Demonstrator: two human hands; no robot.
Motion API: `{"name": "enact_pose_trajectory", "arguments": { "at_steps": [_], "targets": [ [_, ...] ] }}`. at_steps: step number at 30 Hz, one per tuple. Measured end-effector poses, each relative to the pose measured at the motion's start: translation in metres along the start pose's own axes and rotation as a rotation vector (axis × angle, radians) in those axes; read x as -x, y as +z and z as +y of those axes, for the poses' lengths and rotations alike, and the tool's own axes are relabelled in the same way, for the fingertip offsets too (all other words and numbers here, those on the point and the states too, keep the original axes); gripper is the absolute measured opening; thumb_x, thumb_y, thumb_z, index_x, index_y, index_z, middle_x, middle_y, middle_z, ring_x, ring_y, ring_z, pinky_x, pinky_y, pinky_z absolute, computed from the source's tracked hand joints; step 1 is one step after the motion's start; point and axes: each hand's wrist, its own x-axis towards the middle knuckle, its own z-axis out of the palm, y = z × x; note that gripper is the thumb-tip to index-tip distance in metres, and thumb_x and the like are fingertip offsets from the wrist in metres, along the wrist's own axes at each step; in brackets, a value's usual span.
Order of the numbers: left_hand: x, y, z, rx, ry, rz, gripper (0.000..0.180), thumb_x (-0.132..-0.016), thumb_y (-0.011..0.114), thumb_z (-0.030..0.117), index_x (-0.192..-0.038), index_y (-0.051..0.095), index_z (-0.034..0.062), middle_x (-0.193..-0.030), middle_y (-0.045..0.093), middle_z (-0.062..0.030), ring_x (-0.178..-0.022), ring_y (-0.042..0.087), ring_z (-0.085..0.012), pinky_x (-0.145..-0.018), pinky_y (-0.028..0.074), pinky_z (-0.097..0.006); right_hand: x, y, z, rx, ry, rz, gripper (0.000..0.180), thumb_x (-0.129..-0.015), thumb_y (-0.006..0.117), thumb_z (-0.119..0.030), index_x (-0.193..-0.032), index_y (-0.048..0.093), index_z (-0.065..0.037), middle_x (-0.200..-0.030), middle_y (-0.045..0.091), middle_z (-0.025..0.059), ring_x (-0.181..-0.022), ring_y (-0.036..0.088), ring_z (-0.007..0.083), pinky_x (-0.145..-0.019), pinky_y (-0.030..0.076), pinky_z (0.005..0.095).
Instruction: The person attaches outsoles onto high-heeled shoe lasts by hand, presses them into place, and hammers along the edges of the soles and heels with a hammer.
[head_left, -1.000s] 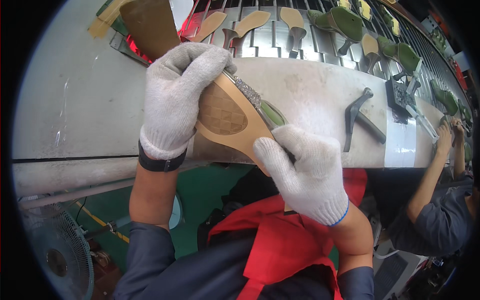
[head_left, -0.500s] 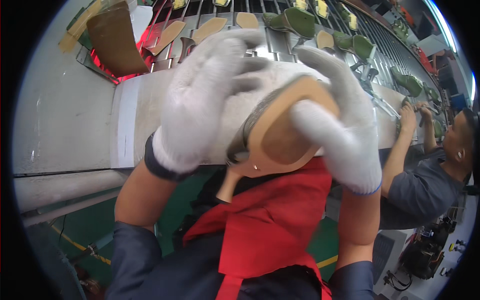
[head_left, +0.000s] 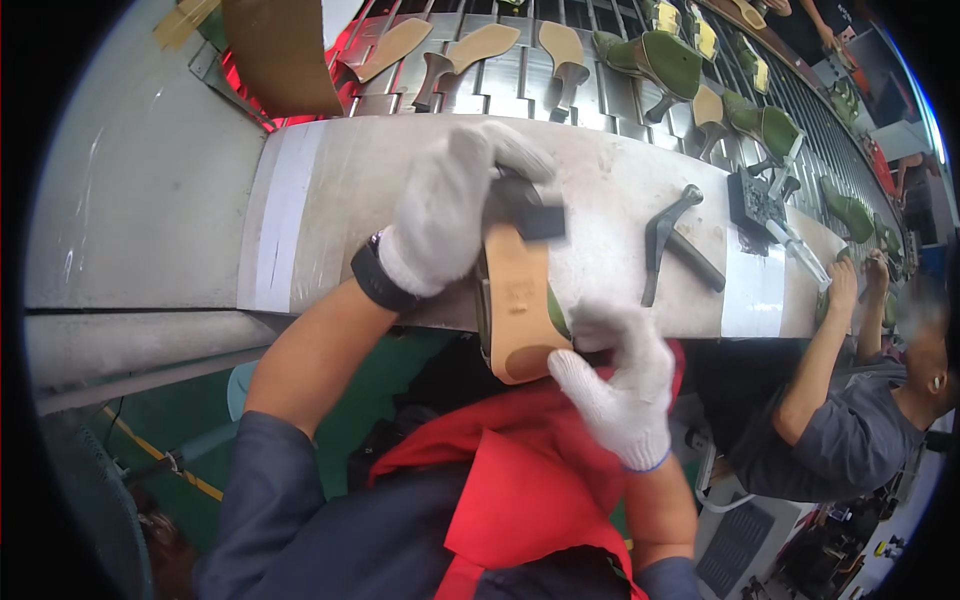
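A green high-heeled shoe [head_left: 520, 300] is held sole up over the near edge of the worktable, its tan sole facing me. The dark heel points away and the toe end comes toward me. White-gloved, my left hand [head_left: 450, 215] is closed around the heel end, partly blurred. My right hand [head_left: 625, 375], also gloved, grips the side of the toe with its thumb at the sole's edge. Part of the green upper shows beside the right fingers; the rest is hidden beneath the sole.
On the worktable [head_left: 370, 200] lie a metal-headed tool with dark handles [head_left: 655, 250], a dark block [head_left: 750, 200] and a white-handled tool [head_left: 800, 250]. Beyond, a slatted conveyor [head_left: 510, 95] carries tan soles and green shoes. A co-worker [head_left: 850, 400] works at the right.
The shoe has turned so its sole faces me more fully, its heel now away. My left hand has taken hold of the heel end; my right hand has come lower, at the toe.
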Motion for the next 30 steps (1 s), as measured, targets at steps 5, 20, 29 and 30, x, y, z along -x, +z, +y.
{"name": "enact_pose_trajectory", "arguments": {
  "at_steps": [5, 20, 29, 30],
  "targets": [
    [0.006, 0.003, 0.002, 0.072, 0.056, -0.111, 0.082, -0.116, 0.023, 0.06, -0.112, 0.074, -0.0044, -0.113, 0.072, -0.0148, -0.1, 0.069, -0.0215, -0.095, 0.054, -0.036, -0.088, -0.019, -0.065, 0.009, -0.13, -0.038, 0.048, -0.08, 0.09, -0.008, -0.125, 0.073, -0.005, -0.093, 0.073, 0.0093, -0.08, 0.071, 0.0181, -0.072, 0.056, 0.0326],
    [0.015, -0.005, -0.007, 0.203, -0.087, -0.063, 0.098, -0.111, 0.017, 0.075, -0.113, 0.076, -0.0044, -0.111, 0.073, -0.0153, -0.101, 0.072, -0.0235, -0.094, 0.056, -0.036, -0.073, 0.0, -0.063, 0.394, -0.524, -0.038, 0.063, -0.073, 0.088, -0.007, -0.133, 0.072, -0.001, -0.103, 0.075, 0.0115, -0.078, 0.073, 0.0271, -0.07, 0.059, 0.0393],
    [0.013, -0.008, -0.003, 0.03, -0.142, -0.116, 0.118, -0.1, -0.003, 0.087, -0.109, 0.077, -0.0011, -0.113, 0.072, -0.0151, -0.107, 0.068, -0.0266, -0.102, 0.052, -0.04, -0.079, 0.008, -0.063, 0.361, -0.532, 0.013, 0.043, -0.079, 0.094, -0.006, -0.12, 0.08, -0.002, -0.096, 0.077, 0.0131, -0.078, 0.075, 0.0278, -0.069, 0.061, 0.0376],
    [0.013, -0.008, -0.003, 0.02, -0.139, -0.12, 0.118, -0.1, -0.003, 0.087, -0.109, 0.076, -0.0009, -0.113, 0.072, -0.0151, -0.107, 0.068, -0.0267, -0.102, 0.052, -0.041, -0.079, 0.009, -0.062, 0.361, -0.53, 0.015, 0.043, -0.079, 0.094, -0.006, -0.12, 0.08, -0.002, -0.096, 0.077, 0.0131, -0.078, 0.075, 0.0278, -0.069, 0.061, 0.0376]
  ]
}}
